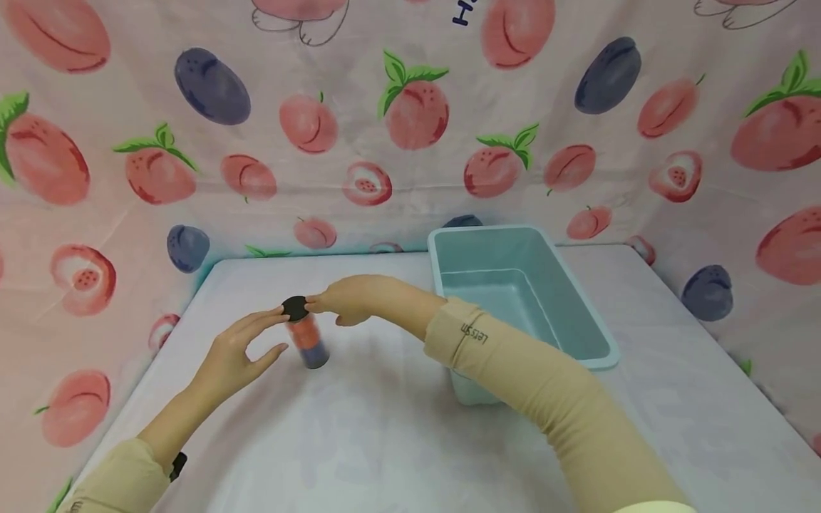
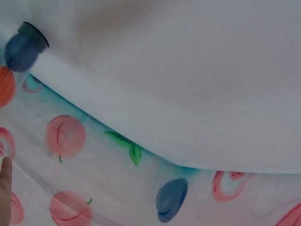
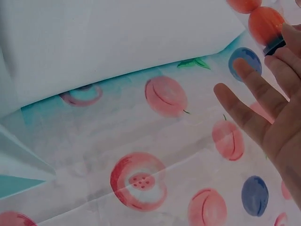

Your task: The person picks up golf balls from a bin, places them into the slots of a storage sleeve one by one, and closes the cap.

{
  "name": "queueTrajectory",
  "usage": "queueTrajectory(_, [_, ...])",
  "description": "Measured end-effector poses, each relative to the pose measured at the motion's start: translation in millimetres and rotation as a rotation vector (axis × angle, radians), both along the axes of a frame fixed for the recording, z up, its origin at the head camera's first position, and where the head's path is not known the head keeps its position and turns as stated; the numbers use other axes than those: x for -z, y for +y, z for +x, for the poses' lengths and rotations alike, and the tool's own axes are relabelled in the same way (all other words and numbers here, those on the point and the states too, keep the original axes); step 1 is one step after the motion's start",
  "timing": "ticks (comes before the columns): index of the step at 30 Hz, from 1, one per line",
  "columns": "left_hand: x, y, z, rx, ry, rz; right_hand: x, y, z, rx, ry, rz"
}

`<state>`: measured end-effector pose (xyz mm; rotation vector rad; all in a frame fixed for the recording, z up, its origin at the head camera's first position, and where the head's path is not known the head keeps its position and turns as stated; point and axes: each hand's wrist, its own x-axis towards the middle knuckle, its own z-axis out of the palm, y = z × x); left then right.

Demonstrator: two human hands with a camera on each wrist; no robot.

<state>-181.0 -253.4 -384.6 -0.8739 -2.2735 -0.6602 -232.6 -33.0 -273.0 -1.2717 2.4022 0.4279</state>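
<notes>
A clear cylindrical tube with orange and blue balls inside stands left of the table's middle, leaning slightly. Its black lid lies between my two hands. Fingertips of my left hand touch the lid's left edge, with the thumb apart below. From the right, my right hand reaches over and touches the opposite edge with its fingertips. In the right wrist view, two straight fingers spread away from the lid. The left wrist view catches a blue ball at the tube's dark-rimmed base.
A pale blue-green rectangular bin stands at the back right, partly behind my right forearm. A white cloth covers the table. Fruit-print fabric hangs along the back and sides.
</notes>
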Motion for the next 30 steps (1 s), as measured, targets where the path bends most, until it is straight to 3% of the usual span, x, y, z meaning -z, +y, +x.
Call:
queueTrajectory(10, [-12.3,3.1,-0.1,0.001,0.033,-0.064,-19.6,21.8,13.8,-0.057,0.071,-0.074])
queueTrajectory(16, [-21.6,4.1,-0.6,0.0,0.122,-0.109,-33.2,50.3,20.0,-0.039,0.109,-0.141])
queueTrajectory(23, [-34.1,2.2,2.7,-0.011,0.175,-0.118,-62.4,107.6,30.3,0.049,0.111,-0.261])
queueTrajectory(30, [-39.2,-12.1,11.9,-0.03,0.208,-0.083,-69.6,181.5,42.1,0.14,0.139,-0.491])
